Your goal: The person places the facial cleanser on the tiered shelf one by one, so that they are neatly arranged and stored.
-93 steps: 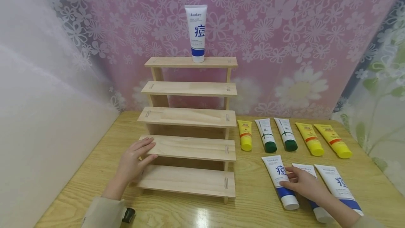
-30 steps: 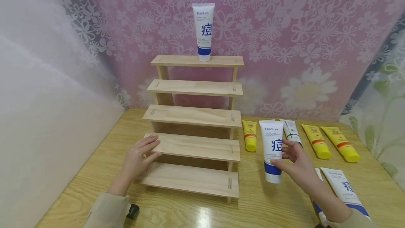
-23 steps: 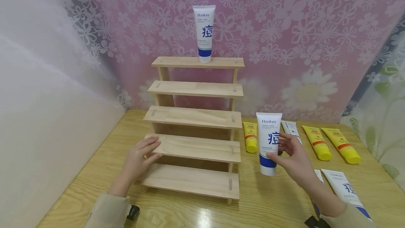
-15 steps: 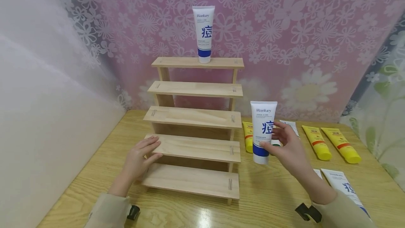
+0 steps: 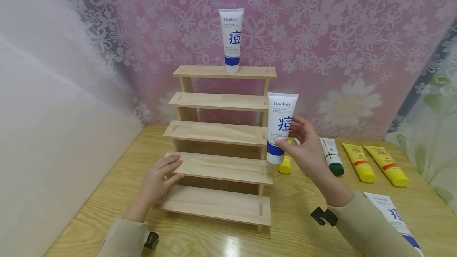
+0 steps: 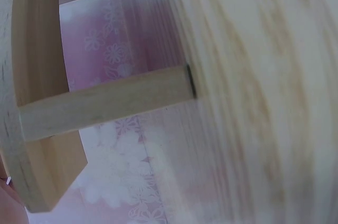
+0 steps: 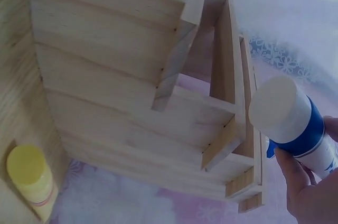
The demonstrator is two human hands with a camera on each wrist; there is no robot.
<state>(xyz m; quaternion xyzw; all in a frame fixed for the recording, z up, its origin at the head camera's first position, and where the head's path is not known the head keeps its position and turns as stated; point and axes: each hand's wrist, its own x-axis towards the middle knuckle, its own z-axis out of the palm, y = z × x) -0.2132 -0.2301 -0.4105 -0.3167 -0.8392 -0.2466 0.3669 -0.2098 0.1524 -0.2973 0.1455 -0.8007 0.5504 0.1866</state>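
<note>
A wooden rack (image 5: pixel 217 166) of several steps stands on the table. On its top step a white and blue tube (image 5: pixel 232 37) stands upright on its cap. The left hand (image 5: pixel 157 179) rests its fingers on the left end of the second step from the bottom. Beside the rack's right side, the right hand (image 5: pixel 305 146) grips another white and blue tube (image 5: pixel 280 124), cap down, in front of the right ends of the middle steps. In the right wrist view that tube (image 7: pixel 285 113) shows its white cap, with a thumb and fingers (image 7: pixel 293 176) around it.
Yellow tubes (image 5: pixel 358 162), (image 5: pixel 387 165) and a white tube with a green cap (image 5: pixel 332 156) lie on the table (image 5: pixel 200 241) at right. A white and blue tube (image 5: pixel 390 215) lies nearer the front. Flowered cloth (image 5: pixel 321 50) hangs behind the rack.
The right hand has picked up a white and blue tube from the table, turned it upright, and carried it up and left to the rack's right side. The left hand stays on its step.
</note>
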